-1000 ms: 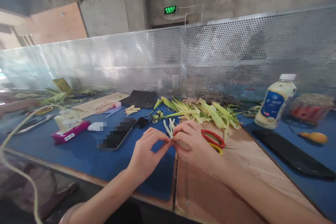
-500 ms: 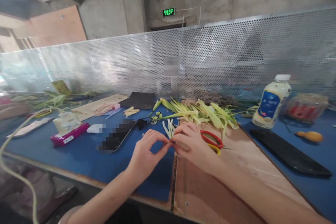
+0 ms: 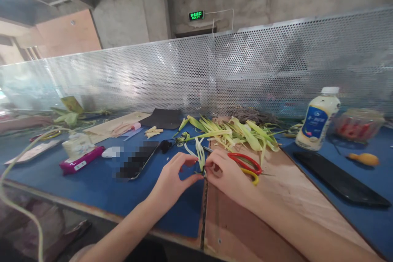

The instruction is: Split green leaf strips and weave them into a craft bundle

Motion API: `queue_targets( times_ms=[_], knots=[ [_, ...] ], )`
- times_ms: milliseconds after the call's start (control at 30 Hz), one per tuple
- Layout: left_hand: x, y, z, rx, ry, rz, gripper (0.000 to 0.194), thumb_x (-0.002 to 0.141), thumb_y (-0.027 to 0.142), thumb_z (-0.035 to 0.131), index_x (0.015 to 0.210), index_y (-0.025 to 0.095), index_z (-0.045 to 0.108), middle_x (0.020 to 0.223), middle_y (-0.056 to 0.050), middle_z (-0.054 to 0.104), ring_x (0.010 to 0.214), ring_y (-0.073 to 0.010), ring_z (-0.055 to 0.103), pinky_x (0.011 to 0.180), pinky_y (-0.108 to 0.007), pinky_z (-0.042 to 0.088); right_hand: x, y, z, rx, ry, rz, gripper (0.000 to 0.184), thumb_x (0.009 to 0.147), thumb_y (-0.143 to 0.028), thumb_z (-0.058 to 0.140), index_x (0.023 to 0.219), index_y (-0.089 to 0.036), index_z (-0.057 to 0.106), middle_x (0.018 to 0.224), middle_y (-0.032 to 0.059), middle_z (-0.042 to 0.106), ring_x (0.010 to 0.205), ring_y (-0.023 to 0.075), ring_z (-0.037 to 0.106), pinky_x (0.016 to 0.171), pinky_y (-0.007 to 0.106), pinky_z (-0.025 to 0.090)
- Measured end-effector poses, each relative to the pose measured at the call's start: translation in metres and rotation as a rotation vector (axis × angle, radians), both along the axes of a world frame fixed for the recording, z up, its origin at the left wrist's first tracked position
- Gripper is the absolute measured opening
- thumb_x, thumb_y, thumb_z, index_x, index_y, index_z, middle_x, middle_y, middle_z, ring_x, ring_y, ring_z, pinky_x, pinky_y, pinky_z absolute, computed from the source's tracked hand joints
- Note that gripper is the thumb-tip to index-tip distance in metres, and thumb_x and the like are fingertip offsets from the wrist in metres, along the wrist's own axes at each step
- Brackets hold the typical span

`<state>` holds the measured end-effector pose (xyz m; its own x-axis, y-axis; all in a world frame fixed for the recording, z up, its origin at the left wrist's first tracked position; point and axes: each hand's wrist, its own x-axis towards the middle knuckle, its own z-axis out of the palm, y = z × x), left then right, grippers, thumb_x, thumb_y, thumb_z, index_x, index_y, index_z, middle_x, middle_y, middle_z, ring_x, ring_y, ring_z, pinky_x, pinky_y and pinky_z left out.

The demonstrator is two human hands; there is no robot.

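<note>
Pale green strip bundle (image 3: 200, 153) is held by both hands over the table (image 3: 123, 200), near the left edge of the wooden board (image 3: 276, 208). Its loose ends are pointed up and slightly fanned.

Left grip: bundle grasped low down between thumb and index finger of the left hand (image 3: 170, 176). Right grip: base of the same bundle pinched by the fingertips of the right hand (image 3: 225, 174). Exact finger contact is partly hidden.

Just beside the right hand, a red handle loop (image 3: 245, 162) and a yellow handle loop (image 3: 253, 177) are seen on the board, partly covered by the hand. Husk pile (image 3: 253, 135) is spread behind them, with a heap of grey cord (image 3: 253, 115) at its back.

Right side: bottle (image 3: 317, 118) stood upright, clear jar with red contents (image 3: 359, 127) placed beside it. Black flat object (image 3: 340, 178) and orange bulb-shaped piece (image 3: 365, 159) laid nearer.

Left side: phone (image 3: 143, 159) laid flat, partly pixelated. White rounded object (image 3: 109, 152) and magenta pack (image 3: 81, 160) placed further left. Dark sheet (image 3: 162, 118) laid in front of the perforated metal screen (image 3: 153, 73).
</note>
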<state>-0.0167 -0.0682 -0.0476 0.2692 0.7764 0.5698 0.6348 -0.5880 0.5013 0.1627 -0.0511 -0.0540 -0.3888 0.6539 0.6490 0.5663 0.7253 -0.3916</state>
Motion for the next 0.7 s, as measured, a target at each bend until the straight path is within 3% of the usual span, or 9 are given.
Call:
queue_targets(
  times_ms=[267, 433, 600, 700],
  knots=[
    [-0.006, 0.004, -0.004, -0.074, 0.285, -0.032, 0.005, 0.074, 0.024, 0.060, 0.079, 0.022, 0.060, 0.079, 0.002, 0.064, 0.080, -0.0164, 0.056, 0.074, -0.028, 0.038, 0.006, -0.001, 0.002, -0.239, -0.093, 0.078, 0.009, 0.071, -0.011, 0.047, 0.074, -0.019, 0.048, 0.059, -0.0060, 0.048, 0.052, 0.0083, 0.045, 0.050, 0.020, 0.032],
    [-0.004, 0.004, -0.004, -0.021, 0.321, -0.108, 0.006, 0.076, 0.021, 0.056, 0.076, 0.021, 0.062, 0.077, 0.000, 0.064, 0.077, -0.0156, 0.055, 0.071, -0.027, 0.038, 0.006, -0.001, 0.003, -0.331, -0.006, 0.150, 0.008, 0.071, -0.011, 0.048, 0.074, -0.019, 0.047, 0.063, -0.0052, 0.050, 0.054, 0.0077, 0.046, 0.050, 0.019, 0.035],
    [-0.004, 0.003, -0.002, -0.013, 0.300, -0.075, 0.008, 0.076, 0.018, 0.057, 0.076, 0.022, 0.063, 0.076, 0.001, 0.065, 0.078, -0.0157, 0.056, 0.072, -0.027, 0.038, 0.010, -0.001, 0.003, -0.340, -0.076, 0.208, 0.010, 0.070, -0.010, 0.049, 0.072, -0.019, 0.047, 0.060, -0.0061, 0.048, 0.053, 0.0074, 0.044, 0.049, 0.018, 0.035],
    [-0.004, 0.003, -0.002, -0.006, 0.296, -0.067, 0.009, 0.076, 0.018, 0.056, 0.077, 0.023, 0.063, 0.076, 0.002, 0.065, 0.077, -0.0156, 0.056, 0.071, -0.027, 0.038, 0.012, 0.000, 0.003, -0.357, -0.121, 0.249, 0.014, 0.071, -0.009, 0.051, 0.080, -0.019, 0.052, 0.065, -0.0046, 0.053, 0.056, 0.0080, 0.048, 0.051, 0.018, 0.037]
  ],
)
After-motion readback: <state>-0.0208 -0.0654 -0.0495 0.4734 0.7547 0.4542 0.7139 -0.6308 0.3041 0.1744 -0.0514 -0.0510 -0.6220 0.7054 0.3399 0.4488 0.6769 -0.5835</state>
